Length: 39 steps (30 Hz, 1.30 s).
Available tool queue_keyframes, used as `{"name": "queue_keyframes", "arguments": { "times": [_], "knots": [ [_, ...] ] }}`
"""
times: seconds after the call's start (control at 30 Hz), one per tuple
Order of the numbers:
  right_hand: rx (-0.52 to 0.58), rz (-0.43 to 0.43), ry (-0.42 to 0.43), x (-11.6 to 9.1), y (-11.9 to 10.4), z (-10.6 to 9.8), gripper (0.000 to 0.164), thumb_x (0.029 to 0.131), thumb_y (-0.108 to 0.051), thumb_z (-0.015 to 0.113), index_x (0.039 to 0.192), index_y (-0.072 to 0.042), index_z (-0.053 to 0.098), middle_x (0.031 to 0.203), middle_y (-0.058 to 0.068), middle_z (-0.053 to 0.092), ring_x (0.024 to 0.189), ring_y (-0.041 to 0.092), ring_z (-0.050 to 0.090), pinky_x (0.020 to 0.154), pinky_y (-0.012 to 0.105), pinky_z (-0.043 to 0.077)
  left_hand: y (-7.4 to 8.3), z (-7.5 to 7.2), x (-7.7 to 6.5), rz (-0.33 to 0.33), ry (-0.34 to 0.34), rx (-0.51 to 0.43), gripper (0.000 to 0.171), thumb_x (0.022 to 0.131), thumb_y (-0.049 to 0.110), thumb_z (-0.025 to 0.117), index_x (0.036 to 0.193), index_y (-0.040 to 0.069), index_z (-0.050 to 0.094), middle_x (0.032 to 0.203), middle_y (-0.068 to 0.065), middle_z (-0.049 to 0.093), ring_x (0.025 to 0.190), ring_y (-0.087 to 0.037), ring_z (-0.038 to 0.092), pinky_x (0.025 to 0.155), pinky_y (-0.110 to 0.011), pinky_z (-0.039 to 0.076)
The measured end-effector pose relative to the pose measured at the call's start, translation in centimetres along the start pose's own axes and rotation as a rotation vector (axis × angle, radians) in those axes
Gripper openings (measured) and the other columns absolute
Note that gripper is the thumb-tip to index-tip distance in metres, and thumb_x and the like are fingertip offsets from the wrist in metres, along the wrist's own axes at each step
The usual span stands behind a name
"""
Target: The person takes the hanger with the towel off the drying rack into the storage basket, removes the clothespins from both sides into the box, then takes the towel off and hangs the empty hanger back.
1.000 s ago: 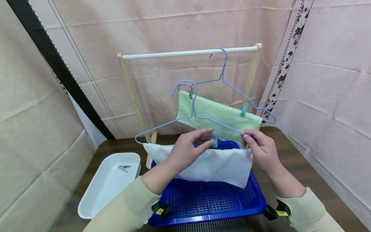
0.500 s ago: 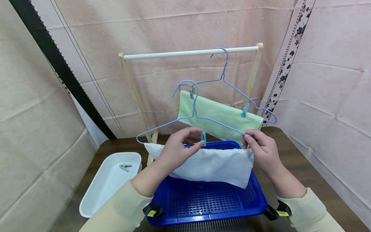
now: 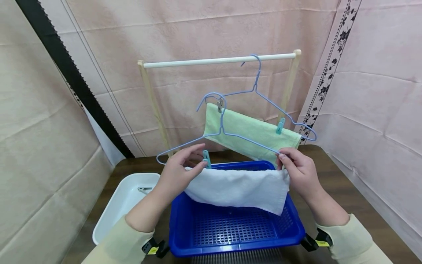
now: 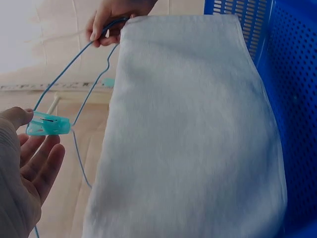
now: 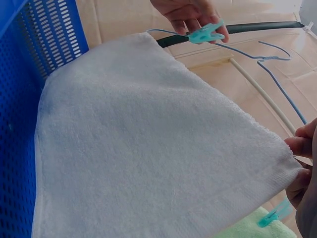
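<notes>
My left hand pinches a teal clothespin between thumb and fingers, just above the top edge of a white towel. The towel hangs folded over the lower bar of a blue wire hanger. At the hanger's right end, my right hand grips the wire and the towel's corner. In the left wrist view the clothespin lies sideways, left of the towel. Whether its jaws are on the wire is unclear.
Below the towel stands a blue basket. A white tray with a clothespin sits at left. Behind, a rack's rod carries another hanger with a green towel held by a metal clip and a teal clothespin.
My left hand has moved left along the white towel's top edge, carrying the teal clothespin from right of the hanger's neck to left of it. My right hand keeps its grip in place.
</notes>
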State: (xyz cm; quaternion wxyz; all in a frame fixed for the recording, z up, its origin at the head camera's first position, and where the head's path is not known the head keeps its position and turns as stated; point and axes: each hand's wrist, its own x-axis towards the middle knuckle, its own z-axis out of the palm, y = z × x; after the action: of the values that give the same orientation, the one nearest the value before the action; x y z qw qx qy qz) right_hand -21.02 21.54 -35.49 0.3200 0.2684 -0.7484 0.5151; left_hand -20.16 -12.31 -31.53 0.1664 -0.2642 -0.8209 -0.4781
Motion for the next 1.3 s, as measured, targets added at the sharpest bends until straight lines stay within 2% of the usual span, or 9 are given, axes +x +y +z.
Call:
{"name": "queue_keyframes", "arguments": {
  "times": [0.2,0.4,0.57,0.83,1.1,1.17,1.3],
  "knots": [
    [0.004,-0.003,-0.005,0.0,0.1,-0.1,0.018,0.095,0.013,0.051,0.097,0.002,0.065,0.073,0.01,0.06,0.065,0.012,0.056,0.058,0.02,0.044,-0.7,-1.7,-1.1,-0.02,0.044,0.072,0.038,0.09,0.015,0.074,0.128,0.016,0.066,0.109,0.004,0.068,0.097,-0.009,0.066,0.079,-0.029,0.057],
    [0.014,0.001,0.011,-0.1,0.1,-0.1,0.018,0.095,0.013,0.051,0.095,0.003,0.066,0.072,0.008,0.06,0.065,0.012,0.056,0.058,0.02,0.043,-1.9,-3.3,-2.7,-0.112,0.077,0.158,0.039,0.091,0.016,0.074,0.129,0.02,0.065,0.116,0.003,0.065,0.101,-0.014,0.066,0.077,-0.029,0.058],
    [0.017,0.007,0.002,-0.2,0.2,-0.2,0.018,0.096,0.012,0.05,0.095,0.002,0.065,0.073,0.008,0.06,0.065,0.012,0.056,0.057,0.02,0.043,-3.1,-4.6,-4.0,-0.184,0.097,0.214,0.038,0.093,0.021,0.072,0.13,0.02,0.064,0.116,0.001,0.065,0.096,-0.015,0.067,0.075,-0.027,0.057],
    [0.01,0.016,-0.004,-0.4,0.3,-0.1,0.018,0.096,0.013,0.05,0.097,0.002,0.065,0.073,0.009,0.06,0.065,0.012,0.056,0.059,0.019,0.045,-4.8,-6.1,-6.2,-0.196,0.133,0.334,0.039,0.093,0.024,0.072,0.13,0.016,0.063,0.113,0.0,0.067,0.096,-0.016,0.069,0.079,-0.034,0.058],
    [0.007,0.014,0.006,-0.7,0.6,0.1,0.02,0.094,0.015,0.051,0.095,0.001,0.065,0.07,0.008,0.058,0.065,0.014,0.054,0.058,0.02,0.043,-6.2,-7.4,-7.7,-0.21,0.148,0.415,0.039,0.091,0.017,0.074,0.128,0.014,0.064,0.115,-0.002,0.065,0.097,-0.018,0.068,0.077,-0.017,0.053],
    [0.01,0.005,0.007,-0.7,0.6,0.1,0.02,0.094,0.015,0.05,0.095,0.001,0.065,0.07,0.009,0.058,0.064,0.014,0.054,0.058,0.02,0.043,-6.5,-7.8,-7.9,-0.216,0.132,0.446,0.039,0.091,0.016,0.073,0.129,0.013,0.064,0.117,-0.003,0.065,0.099,-0.02,0.067,0.078,-0.021,0.055],
    [0.013,-0.005,0.006,-0.6,0.7,0.1,0.02,0.094,0.015,0.05,0.095,0.001,0.065,0.07,0.009,0.058,0.065,0.013,0.054,0.058,0.02,0.043,-7.0,-8.6,-8.2,-0.238,0.065,0.537,0.04,0.092,0.018,0.072,0.131,0.014,0.063,0.12,-0.004,0.064,0.101,-0.023,0.065,0.077,-0.039,0.058]
  ]
}}
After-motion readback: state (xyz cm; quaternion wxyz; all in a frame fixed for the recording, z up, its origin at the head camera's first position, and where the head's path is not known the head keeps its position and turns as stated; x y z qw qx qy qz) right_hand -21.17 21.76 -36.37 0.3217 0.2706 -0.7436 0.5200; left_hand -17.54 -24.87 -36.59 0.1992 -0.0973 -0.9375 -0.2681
